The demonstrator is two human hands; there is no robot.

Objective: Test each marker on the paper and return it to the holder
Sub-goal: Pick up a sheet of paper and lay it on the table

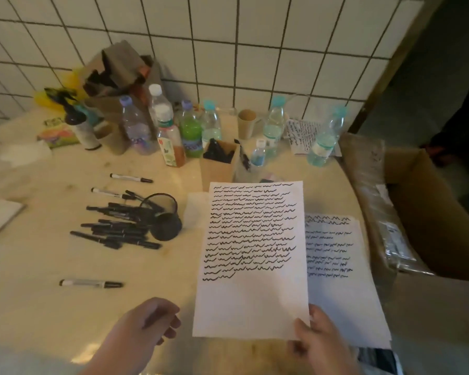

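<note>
A white paper sheet (251,301) covered in black squiggle lines lies in front of me; my right hand (318,339) pinches its lower right corner. Under it sits a second marked sheet (339,255). My left hand (146,324) hovers near the table's front edge, fingers loosely curled, holding nothing. A black mesh holder (164,216) lies tipped on its side, with several black markers (117,228) spilled out to its left. One marker (91,283) lies alone closer to me, and two more markers (132,178) lie further back.
Several plastic bottles (190,128), paper cups and a cardboard holder of dark items (220,158) crowd the back by the tiled wall. An open cardboard box (428,217) stands at the right. A notepad (0,216) sits at the left edge.
</note>
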